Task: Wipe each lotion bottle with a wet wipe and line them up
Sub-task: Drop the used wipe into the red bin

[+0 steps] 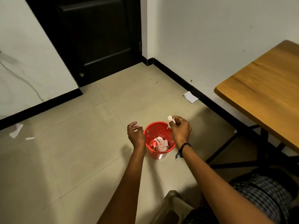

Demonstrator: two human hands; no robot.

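Beige stool [174,204] at six o'clock, with both forearms stretched out over a red bucket [155,154] on the floor and crumpled used wipes [161,143] inside. Right hand [180,129], back to the camera, pinching a white scrap of wet wipe [169,118] just above the bucket's one o'clock rim. Left hand [135,134] at its nine o'clock, fingers loosely curled, grasping nothing. Likely to land on the floor if let go there: too near the edge, perhaps damp enough to cling to fingertips. No lotion bottles in view; wooden counter [267,88] at three o'clock.
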